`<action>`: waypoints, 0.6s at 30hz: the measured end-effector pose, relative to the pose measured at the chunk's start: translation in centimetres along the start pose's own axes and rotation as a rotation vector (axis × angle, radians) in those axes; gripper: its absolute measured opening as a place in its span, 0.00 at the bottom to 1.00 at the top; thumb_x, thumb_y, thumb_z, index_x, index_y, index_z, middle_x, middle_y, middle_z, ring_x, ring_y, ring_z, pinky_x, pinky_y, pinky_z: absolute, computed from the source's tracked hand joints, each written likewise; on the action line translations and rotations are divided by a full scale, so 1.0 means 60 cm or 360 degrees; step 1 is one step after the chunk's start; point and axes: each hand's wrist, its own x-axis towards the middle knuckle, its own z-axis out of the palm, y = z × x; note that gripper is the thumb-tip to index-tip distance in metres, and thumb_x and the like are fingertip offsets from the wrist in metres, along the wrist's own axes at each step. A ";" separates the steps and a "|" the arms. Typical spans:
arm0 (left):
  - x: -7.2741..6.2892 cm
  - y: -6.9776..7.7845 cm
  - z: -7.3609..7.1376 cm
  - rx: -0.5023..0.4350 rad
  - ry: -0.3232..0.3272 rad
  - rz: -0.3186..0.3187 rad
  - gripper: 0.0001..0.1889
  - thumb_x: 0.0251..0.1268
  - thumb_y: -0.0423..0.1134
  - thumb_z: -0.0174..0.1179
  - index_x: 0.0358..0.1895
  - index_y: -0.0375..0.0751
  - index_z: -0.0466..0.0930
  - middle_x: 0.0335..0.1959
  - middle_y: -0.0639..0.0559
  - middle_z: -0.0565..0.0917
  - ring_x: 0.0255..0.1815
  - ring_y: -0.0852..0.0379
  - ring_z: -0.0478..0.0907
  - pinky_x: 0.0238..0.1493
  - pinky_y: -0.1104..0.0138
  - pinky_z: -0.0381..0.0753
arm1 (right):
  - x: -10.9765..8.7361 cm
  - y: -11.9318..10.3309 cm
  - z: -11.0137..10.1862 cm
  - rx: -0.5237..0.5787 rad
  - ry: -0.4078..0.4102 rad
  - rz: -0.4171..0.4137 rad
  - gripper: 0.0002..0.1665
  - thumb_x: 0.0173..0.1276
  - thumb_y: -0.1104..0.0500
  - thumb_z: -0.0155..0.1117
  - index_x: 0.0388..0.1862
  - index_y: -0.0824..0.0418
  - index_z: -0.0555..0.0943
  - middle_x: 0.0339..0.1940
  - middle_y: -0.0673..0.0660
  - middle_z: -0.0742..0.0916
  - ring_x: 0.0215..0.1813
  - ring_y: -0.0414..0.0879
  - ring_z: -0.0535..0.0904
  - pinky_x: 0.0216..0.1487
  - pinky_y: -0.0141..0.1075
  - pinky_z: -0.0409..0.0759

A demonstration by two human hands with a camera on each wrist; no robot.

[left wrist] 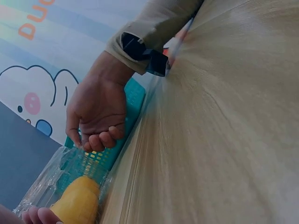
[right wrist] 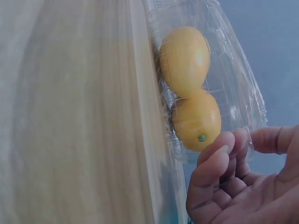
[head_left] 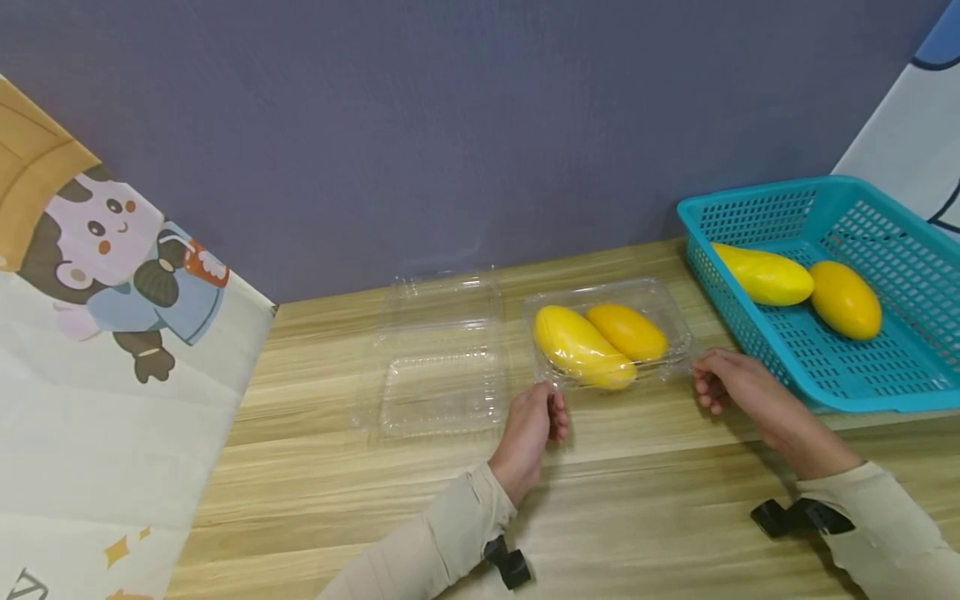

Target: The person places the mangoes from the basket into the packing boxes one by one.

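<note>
Your left hand (head_left: 534,425) sits at the near left corner of the clear clamshell box (head_left: 678,325), fingers curled at its rim, and your right hand (head_left: 723,382) hovers at the near right corner, loosely curled and gripping nothing. The box rests on the wooden table (head_left: 637,500) beside the teal basket (head_left: 885,367), two yellow mangoes (head_left: 581,348) inside it. Careful: that thin plastic may flex if you press or lift one corner, letting the mangoes roll out.
</note>
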 end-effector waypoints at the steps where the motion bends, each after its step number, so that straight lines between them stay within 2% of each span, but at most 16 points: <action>1: 0.000 0.000 0.000 -0.0002 0.0002 0.0000 0.15 0.74 0.41 0.42 0.26 0.45 0.70 0.20 0.58 0.72 0.20 0.64 0.68 0.24 0.74 0.70 | 0.000 0.000 0.000 0.0004 -0.0008 -0.0003 0.22 0.82 0.51 0.34 0.40 0.66 0.70 0.29 0.52 0.77 0.28 0.41 0.75 0.30 0.35 0.79; 8: 0.002 0.000 -0.001 0.0012 -0.0009 0.0001 0.15 0.74 0.40 0.41 0.27 0.44 0.71 0.21 0.57 0.73 0.20 0.64 0.68 0.24 0.74 0.70 | 0.000 -0.001 -0.001 -0.0007 -0.0024 -0.0009 0.22 0.83 0.51 0.34 0.39 0.66 0.70 0.29 0.52 0.77 0.28 0.42 0.74 0.30 0.35 0.79; 13: -0.001 0.001 -0.002 -0.0009 -0.0031 -0.0011 0.16 0.74 0.42 0.42 0.26 0.46 0.71 0.20 0.58 0.73 0.19 0.64 0.68 0.23 0.74 0.70 | 0.000 -0.004 -0.001 -0.0033 -0.0057 0.0051 0.24 0.82 0.49 0.34 0.38 0.65 0.71 0.28 0.52 0.78 0.28 0.42 0.75 0.30 0.36 0.79; 18: -0.015 0.003 -0.001 -0.0002 -0.0114 -0.0052 0.21 0.78 0.49 0.40 0.25 0.47 0.71 0.18 0.58 0.73 0.17 0.64 0.68 0.21 0.73 0.67 | -0.002 -0.008 0.000 -0.0009 -0.0271 0.0162 0.28 0.82 0.44 0.35 0.32 0.62 0.73 0.24 0.51 0.80 0.26 0.43 0.77 0.29 0.36 0.79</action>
